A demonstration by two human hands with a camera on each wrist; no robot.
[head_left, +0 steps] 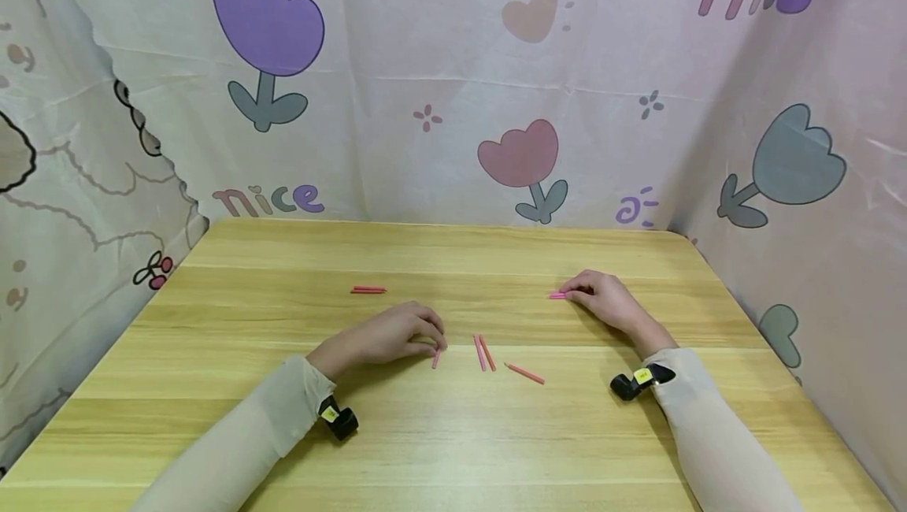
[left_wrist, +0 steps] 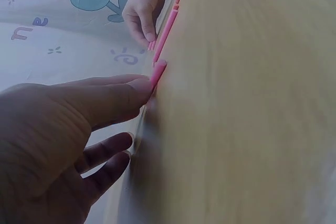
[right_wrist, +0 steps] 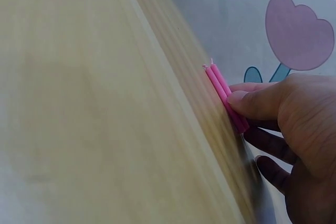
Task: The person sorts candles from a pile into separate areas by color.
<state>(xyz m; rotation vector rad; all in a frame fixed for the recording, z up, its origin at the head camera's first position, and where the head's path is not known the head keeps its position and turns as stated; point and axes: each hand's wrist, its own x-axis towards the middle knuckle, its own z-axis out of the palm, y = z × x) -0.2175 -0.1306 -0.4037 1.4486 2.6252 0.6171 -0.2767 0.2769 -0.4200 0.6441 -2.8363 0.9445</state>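
My left hand point(head_left: 398, 334) pinches a thin pink candle point(head_left: 435, 359) left of the table's middle; in the left wrist view its end point(left_wrist: 159, 70) sticks out past thumb and forefinger. Farther back on the right, my right hand point(head_left: 602, 299) holds two pink candles point(right_wrist: 216, 81) between thumb and fingers. They lie side by side, wicks showing in the right wrist view. Between the hands, a pink candle point(head_left: 479, 354) and an orange-red candle point(head_left: 487, 354) lie close together on the table. Another orange-red candle point(head_left: 526, 374) lies at a slant to their right.
Two red candles point(head_left: 368, 290) lie together at the back left of the wooden table point(head_left: 453, 449). A patterned cloth point(head_left: 397, 150) hangs behind the table's back edge and along both sides. Black wrist cameras sit on both sleeves.
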